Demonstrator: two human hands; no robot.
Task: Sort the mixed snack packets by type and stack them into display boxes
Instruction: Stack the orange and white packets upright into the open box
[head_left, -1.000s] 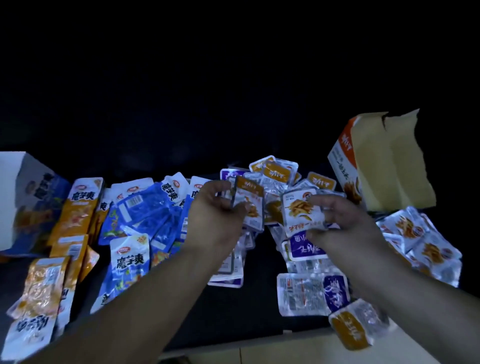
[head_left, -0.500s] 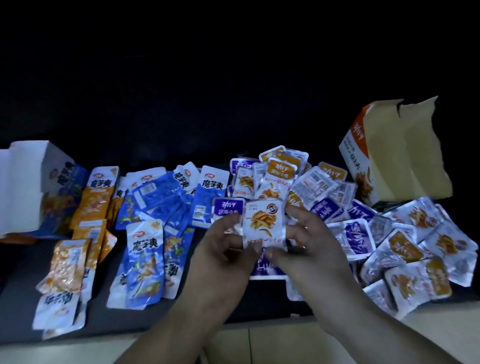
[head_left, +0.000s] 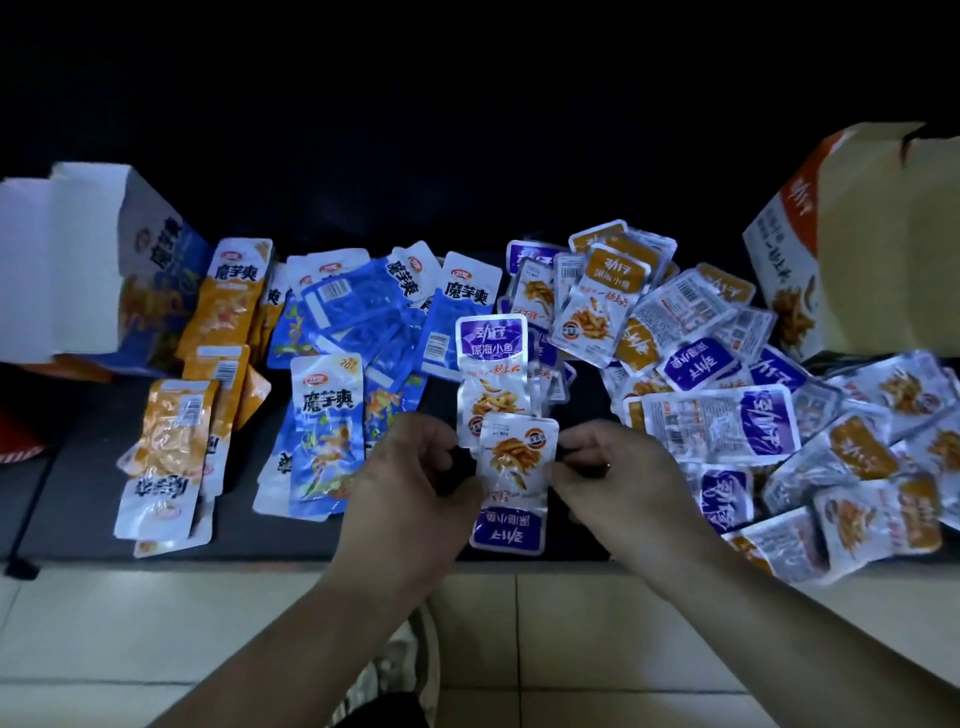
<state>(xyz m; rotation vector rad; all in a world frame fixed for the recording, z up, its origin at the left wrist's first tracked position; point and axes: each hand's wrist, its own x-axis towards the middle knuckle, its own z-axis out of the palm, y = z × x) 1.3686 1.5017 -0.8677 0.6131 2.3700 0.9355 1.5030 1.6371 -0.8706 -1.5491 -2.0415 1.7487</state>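
My left hand (head_left: 415, 483) and my right hand (head_left: 618, 478) pinch the two side edges of a small silver packet with a purple label (head_left: 514, 478), held upside down above the table's front edge. A second purple-label packet (head_left: 491, 364) lies upright just behind it. Blue packets (head_left: 358, 312) and long orange packets (head_left: 228, 306) lie to the left. A heap of small purple and orange-label packets (head_left: 727, 364) spreads to the right. A blue and white display box (head_left: 88, 270) stands open at far left; an orange and white display box (head_left: 852, 244) stands open at far right.
The packets lie on a dark table (head_left: 78, 499) whose front edge runs across the lower middle. Pale floor tiles (head_left: 156, 623) show below it. A red object (head_left: 15, 436) pokes in at the left edge. The background is dark.
Both hands have drawn back toward the table's front edge with the small packet between them. The view has shifted, so the boxes now sit farther apart at the frame's sides.
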